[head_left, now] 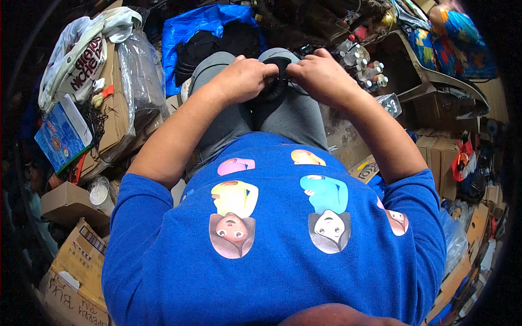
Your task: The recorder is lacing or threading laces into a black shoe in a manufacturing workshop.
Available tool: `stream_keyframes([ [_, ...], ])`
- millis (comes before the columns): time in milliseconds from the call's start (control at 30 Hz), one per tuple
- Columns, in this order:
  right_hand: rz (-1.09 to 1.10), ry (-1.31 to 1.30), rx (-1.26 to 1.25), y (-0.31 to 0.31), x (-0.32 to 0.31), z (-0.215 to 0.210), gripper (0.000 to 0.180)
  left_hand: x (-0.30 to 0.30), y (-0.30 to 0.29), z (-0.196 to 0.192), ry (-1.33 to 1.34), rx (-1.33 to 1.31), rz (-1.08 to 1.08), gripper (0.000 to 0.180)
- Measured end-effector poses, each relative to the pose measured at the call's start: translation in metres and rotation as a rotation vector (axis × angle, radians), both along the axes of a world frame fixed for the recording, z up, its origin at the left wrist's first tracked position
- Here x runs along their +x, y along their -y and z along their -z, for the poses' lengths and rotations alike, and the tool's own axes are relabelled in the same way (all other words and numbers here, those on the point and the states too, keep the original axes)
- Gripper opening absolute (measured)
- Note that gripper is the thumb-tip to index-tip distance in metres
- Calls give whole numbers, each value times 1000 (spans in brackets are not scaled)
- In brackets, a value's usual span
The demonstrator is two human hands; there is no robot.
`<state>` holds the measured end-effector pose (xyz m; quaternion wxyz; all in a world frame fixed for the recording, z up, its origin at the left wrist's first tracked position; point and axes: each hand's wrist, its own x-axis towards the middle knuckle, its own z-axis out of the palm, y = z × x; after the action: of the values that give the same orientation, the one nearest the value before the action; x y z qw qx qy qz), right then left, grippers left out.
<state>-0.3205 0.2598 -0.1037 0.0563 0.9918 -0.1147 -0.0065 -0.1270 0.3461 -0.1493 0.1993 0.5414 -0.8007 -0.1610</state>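
A dark, bendy piece point(281, 66), looking like a black strap or loop, is stretched between my hands above my knees. My left hand point(246, 79) pinches it from one side, thumb and fingers closed. On the other side my right hand point(321, 76) grips it, also with fingers closed. Part of the black piece hangs down between my thighs, and its exact kind cannot be made out. Just beyond my knees, a blue plastic bag point(176, 32) lies spread with a heap of similar black pieces point(209, 49) in it.
To the left stand a flattened carton point(117, 92), plastic wrap point(142, 70), a white printed cloth point(70, 49) and a blue booklet point(62, 133). Several plastic bottles point(359, 60) lie right of my knees. Cardboard boxes point(437, 157) crowd the right side; another carton point(76, 271) sits lower left.
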Motion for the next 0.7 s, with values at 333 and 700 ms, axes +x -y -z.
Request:
stream_keyframes([
  [333, 434, 214, 538, 58, -96, 33, 9, 93, -68, 1, -202, 0, -329, 8],
  [700, -249, 628, 2142, 5, 6, -7, 24, -14, -39, -74, -1379, 680, 273, 9],
])
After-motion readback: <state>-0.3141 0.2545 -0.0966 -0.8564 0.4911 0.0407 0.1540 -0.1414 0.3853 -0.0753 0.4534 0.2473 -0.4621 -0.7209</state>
